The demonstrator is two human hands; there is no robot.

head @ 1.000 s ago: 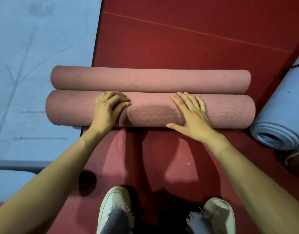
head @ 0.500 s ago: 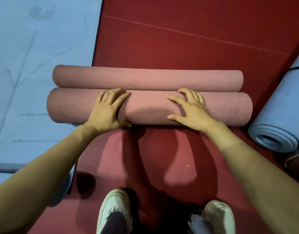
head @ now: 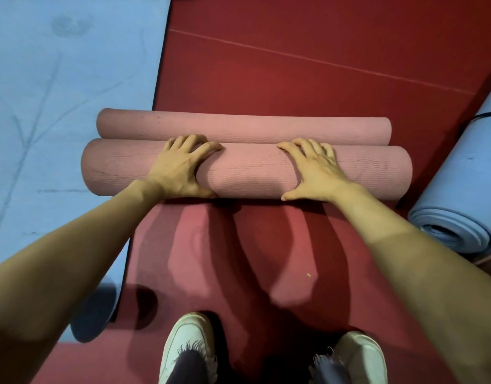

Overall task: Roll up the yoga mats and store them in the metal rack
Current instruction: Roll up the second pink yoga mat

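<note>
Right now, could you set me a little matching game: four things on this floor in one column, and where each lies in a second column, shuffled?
Things:
1. nearer pink rolled mat
2. farther pink rolled mat
3. blue rolled mat
4. flat blue mat

Places:
A. spread out on the far left
B. under the left hand and right hand
C. at the right edge, spiral end facing the camera
D. just beyond the pressed roll, lying alongside it

Pairs: 1-B, 2-D, 3-C, 4-A
</note>
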